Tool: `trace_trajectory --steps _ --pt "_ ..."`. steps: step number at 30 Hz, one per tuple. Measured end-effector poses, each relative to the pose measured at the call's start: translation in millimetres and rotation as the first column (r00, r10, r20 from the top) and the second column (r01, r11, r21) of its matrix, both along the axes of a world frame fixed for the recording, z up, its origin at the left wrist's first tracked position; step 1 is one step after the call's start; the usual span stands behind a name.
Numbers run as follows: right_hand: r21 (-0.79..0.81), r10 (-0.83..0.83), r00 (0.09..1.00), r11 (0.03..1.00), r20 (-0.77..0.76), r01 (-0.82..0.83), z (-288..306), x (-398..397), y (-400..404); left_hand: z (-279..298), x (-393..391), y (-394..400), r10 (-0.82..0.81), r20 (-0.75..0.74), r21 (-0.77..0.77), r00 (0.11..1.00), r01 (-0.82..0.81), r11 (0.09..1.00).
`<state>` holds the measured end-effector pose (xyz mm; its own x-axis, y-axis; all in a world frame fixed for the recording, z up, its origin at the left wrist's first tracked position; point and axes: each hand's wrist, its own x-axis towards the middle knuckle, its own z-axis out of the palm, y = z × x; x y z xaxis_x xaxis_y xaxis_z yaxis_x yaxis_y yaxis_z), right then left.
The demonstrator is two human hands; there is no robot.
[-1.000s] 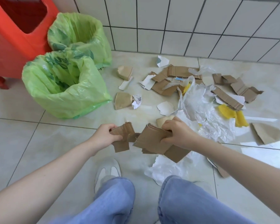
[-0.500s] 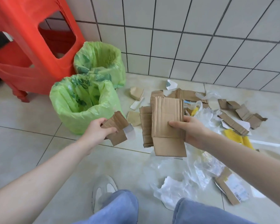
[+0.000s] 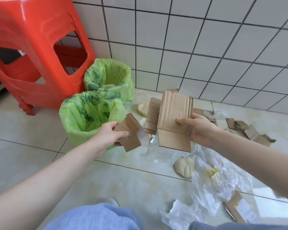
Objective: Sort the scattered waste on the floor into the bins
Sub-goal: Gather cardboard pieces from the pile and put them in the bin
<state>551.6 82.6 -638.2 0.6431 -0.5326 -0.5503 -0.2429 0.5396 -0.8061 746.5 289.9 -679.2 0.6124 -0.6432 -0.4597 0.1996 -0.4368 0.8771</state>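
I hold cardboard in both hands, up off the floor. My left hand [image 3: 112, 136] has its fingers closed on a small cardboard piece [image 3: 129, 132], right beside the near green bin [image 3: 83, 117]. My right hand [image 3: 199, 128] pinches a big cardboard sheet [image 3: 175, 120], thumb on the front and fingers behind, with another strip stacked at the back of it. This sheet is a bit further from the bins, between them and the mess.

I think the job is only partly done. I can look into the near bin and the far green bin [image 3: 110, 77], but I see just the green bags inside, so I cannot tell what is in them. The two bins stand next to a red stool [image 3: 32, 52].

A lot is left on the floor. There are more cardboard scraps [image 3: 249, 131] near the wall, clear plastic wrap [image 3: 221, 178] by my knee, a pale crumpled lump [image 3: 184, 166], and a card with a label [image 3: 239, 211] at the bottom right. After I drop these pieces in, I must pick up all of that too.
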Motion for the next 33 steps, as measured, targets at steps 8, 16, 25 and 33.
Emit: trace_trajectory --steps 8,16,25,33 --pt "0.013 -0.157 0.987 0.988 0.030 0.157 -7 2 -2 -15 -18 -15 -0.169 -0.121 -0.065 0.978 0.162 0.985" --pt "0.002 -0.323 0.946 0.946 -0.016 0.323 -20 -4 -8 -20 -36 -28 -0.298 -0.096 -0.110 0.950 0.288 0.951" --pt "0.009 -0.371 0.928 0.928 -0.039 0.372 -40 -16 -13 -35 -74 -62 -0.346 -0.005 -0.096 0.938 0.344 0.934" --pt "-0.178 -0.459 0.880 0.882 -0.120 0.435 -52 -59 -44 -70 -80 -67 -0.450 0.124 0.181 0.885 0.425 0.887"
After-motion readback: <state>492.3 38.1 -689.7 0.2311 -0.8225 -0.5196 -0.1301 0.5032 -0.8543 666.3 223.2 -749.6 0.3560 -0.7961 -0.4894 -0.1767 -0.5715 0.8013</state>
